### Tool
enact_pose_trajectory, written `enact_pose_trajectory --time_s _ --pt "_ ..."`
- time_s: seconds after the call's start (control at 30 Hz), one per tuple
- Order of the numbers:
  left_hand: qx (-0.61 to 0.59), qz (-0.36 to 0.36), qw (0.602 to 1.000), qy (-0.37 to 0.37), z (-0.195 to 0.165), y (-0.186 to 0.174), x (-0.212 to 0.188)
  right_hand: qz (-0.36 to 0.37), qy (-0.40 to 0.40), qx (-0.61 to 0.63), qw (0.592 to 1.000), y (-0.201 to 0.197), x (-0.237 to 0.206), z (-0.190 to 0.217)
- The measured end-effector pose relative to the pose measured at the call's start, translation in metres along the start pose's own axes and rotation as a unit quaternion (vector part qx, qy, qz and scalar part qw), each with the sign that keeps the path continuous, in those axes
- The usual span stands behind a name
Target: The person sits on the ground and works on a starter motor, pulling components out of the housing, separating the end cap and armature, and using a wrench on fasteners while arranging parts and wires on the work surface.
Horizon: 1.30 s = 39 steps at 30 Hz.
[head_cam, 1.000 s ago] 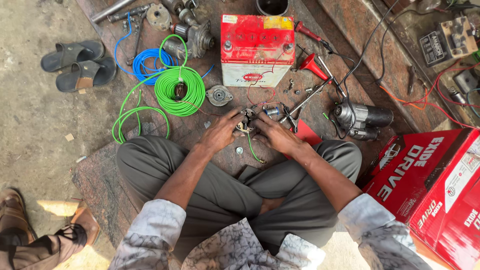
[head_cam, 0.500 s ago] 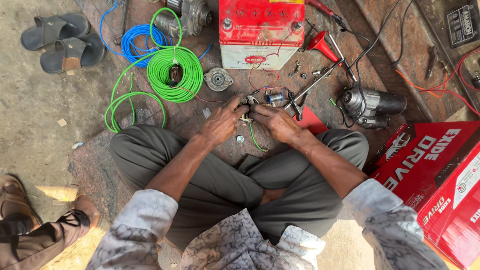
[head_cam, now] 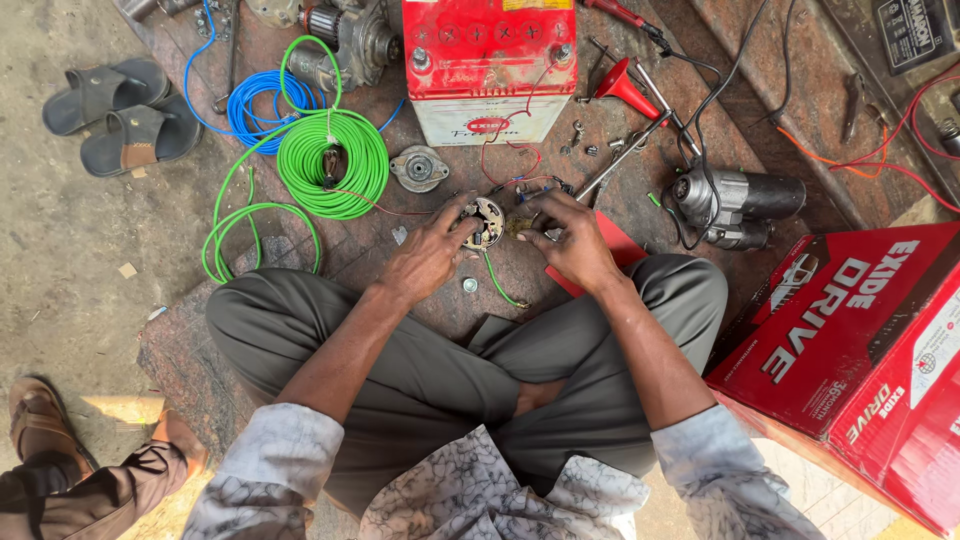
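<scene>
Packaging-wise there's not much here. Biggest thing is the red cardboard carton with white lettering point(head_cam: 850, 350), sitting at the right edge just beside the person's knee, tilted at an angle. Up top in the middle, the red-topped white car battery point(head_cam: 490, 60) has a small red oval label on its white front face point(head_cam: 489, 125). Top right corner shows a dark rectangular label plate with pale print point(head_cam: 912, 35), partly cut off.
</scene>
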<state>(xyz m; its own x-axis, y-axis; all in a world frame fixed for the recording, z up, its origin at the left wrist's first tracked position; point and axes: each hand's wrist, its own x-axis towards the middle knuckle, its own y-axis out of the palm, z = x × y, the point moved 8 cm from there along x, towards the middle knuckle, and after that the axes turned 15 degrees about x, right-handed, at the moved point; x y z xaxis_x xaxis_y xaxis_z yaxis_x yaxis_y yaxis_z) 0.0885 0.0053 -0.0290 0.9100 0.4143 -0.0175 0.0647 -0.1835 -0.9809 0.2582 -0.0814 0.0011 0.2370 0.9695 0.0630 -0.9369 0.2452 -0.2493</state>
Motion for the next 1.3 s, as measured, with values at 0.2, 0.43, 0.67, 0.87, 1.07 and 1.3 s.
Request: enact_pose_trajectory --time_s 0.2,0.43,0.67,0.87,1.07,1.3 --pt "-0.074 0.032 0.996 -0.027 0.002 0.0 0.0 -0.011 0.057 0.015 0.998 -0.006 -0.008 -0.014" --pt "-0.097 0.005 0.994 -0.04 -0.001 -0.006 -0.002 -0.017 0.063 0.034 0.997 -0.009 -0.012 -0.038" --pt "-0.053 -0.022 0.997 -0.048 -0.001 0.007 -0.002 -0.027 0.13 0.052 0.99 -0.011 -0.013 -0.057" --pt "-0.075 -0.025 0.995 -0.054 -0.001 -0.002 -0.004 -0.03 0.119 0.054 0.991 -0.01 -0.013 -0.056" --pt "-0.144 0.025 0.983 -0.108 0.005 -0.022 -0.005 -0.045 0.155 0.056 0.985 -0.012 -0.02 -0.074" --pt "-0.177 0.075 0.966 -0.173 0.022 -0.021 -0.011 -0.058 0.137 0.159 0.976 0.012 -0.029 -0.07"
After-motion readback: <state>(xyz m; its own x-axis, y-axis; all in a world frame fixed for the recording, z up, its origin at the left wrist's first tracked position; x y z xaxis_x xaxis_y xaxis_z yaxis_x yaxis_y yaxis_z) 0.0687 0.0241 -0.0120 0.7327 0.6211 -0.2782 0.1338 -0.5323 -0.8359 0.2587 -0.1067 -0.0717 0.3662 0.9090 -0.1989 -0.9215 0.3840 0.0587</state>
